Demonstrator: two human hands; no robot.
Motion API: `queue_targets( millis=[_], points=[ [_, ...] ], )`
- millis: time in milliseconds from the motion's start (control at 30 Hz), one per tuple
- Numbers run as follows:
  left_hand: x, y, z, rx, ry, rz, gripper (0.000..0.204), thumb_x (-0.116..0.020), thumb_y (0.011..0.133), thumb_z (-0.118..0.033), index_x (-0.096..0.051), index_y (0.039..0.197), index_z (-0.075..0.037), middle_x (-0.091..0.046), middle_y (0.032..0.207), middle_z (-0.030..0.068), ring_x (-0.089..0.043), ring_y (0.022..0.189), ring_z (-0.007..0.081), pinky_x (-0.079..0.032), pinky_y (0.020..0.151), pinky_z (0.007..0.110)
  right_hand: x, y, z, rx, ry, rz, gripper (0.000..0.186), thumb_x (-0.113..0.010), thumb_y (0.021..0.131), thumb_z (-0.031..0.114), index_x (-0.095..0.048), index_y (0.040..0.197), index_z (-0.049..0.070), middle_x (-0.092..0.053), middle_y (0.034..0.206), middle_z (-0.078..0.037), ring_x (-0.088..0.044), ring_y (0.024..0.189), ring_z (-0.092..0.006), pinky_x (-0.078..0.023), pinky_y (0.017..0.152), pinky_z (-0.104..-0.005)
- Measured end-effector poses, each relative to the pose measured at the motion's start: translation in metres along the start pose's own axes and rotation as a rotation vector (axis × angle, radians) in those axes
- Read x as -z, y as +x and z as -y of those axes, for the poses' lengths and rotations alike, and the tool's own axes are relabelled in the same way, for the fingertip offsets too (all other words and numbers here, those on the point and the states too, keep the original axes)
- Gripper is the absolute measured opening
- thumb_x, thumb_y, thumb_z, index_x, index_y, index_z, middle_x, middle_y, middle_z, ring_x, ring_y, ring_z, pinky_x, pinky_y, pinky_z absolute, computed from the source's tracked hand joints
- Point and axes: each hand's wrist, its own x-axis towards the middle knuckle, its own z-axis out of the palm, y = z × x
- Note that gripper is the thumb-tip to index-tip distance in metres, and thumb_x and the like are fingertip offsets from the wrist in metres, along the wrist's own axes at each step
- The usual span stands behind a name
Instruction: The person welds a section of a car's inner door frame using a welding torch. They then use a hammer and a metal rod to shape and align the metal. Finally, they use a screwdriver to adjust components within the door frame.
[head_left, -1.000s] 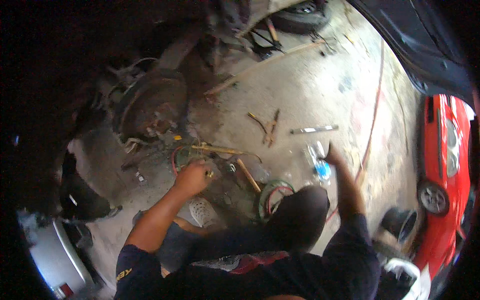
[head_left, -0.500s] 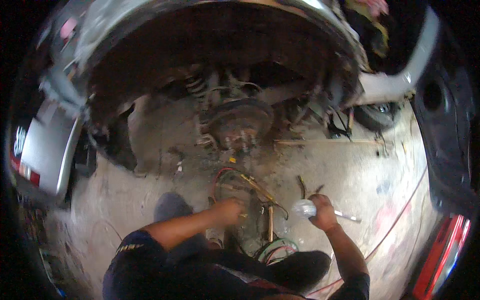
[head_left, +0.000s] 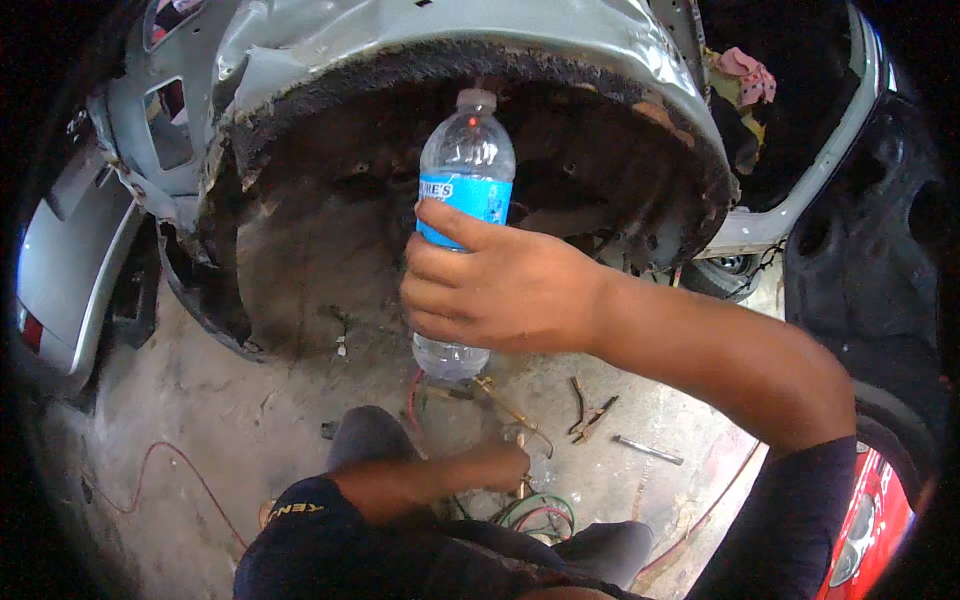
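Bottle (head_left: pixel 464 215): upright, raised in front of the wheel arch (head_left: pixel 470 60), cap on.
Right hand (head_left: pixel 495 285): arm reaching in from the right, fingers wrapped around the bottle's middle.
Left hand (head_left: pixel 500 465): low, below the bottle, by the hoses (head_left: pixel 540 512) on the floor; grip hard to make out.
Hidden: the bottle's lower label, behind the fingers.

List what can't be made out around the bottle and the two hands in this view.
- Bottle middle: covered by the right hand gripping it, head view.
- Left hand grip: blurred and low; cannot tell what it holds among the hoses.
- Wheel arch interior: too dark, partly behind the bottle.
- Floor tools: too small to identify.
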Motion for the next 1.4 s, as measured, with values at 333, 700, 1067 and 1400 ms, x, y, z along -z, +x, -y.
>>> queue_targets(
  millis=[333, 700, 1067, 1400],
  points=[
    [0.028, -0.014, -0.02, -0.11, 0.044, 0.057, 0.027, -0.07, 0.081, -0.022, -0.076, 0.091, 0.001, -0.074, 0.088, 0.0248, -0.073, 0.084, 0.0425, -0.058, 0.076, 0.053, -0.007, 0.003, -0.038, -0.027, 0.043, 0.104, 0.012, -0.062, 0.081, 0.02, -0.065, 0.089, 0.013, -0.059, 0.093, -0.002, -0.061, 0.1, -0.0226, -0.04, 0.115, -0.0529],
    [0.051, -0.024, -0.017, -0.091, 0.04, 0.07, 0.027, -0.072, 0.081, -0.023, -0.076, 0.09, 0.002, -0.074, 0.09, 0.0254, -0.074, 0.085, 0.0419, -0.059, 0.077, 0.052, -0.011, 0.004, -0.019, -0.026, 0.224, 0.133, 0.01, -0.061, 0.082, 0.021, -0.065, 0.087, 0.014, -0.057, 0.089, -0.001, -0.061, 0.099, -0.021, -0.04, 0.113, -0.0582],
    [0.033, -0.01, 0.006, -0.117, 0.02, 0.036, 0.032, -0.072, 0.083, -0.031, -0.077, 0.093, -0.001, -0.074, 0.092, 0.0254, -0.073, 0.087, 0.0435, -0.058, 0.081, 0.053, 0.014, 0.001, -0.046, 0.004, 0.041, 0.003, 0.009, -0.062, 0.078, 0.022, -0.065, 0.078, 0.013, -0.057, 0.085, -0.001, -0.061, 0.096, -0.0218, -0.043, 0.111, -0.0522],
    [0.119, -0.04, 0.041, -0.139, -1.692, -0.321, 0.057, -0.065, 0.094, -0.048, -0.056, 0.133, -0.007, -0.062, 0.129, 0.0168, -0.066, 0.112, 0.0306, -0.055, 0.093, 0.045, -0.007, -0.063, 0.055, -0.268, 0.336, 0.048, 0.014, -0.061, 0.082, 0.022, -0.063, 0.094, 0.014, -0.06, 0.104, -0.003, -0.061, 0.112, -0.0214, -0.037, 0.116, -0.0658]
  ],
)
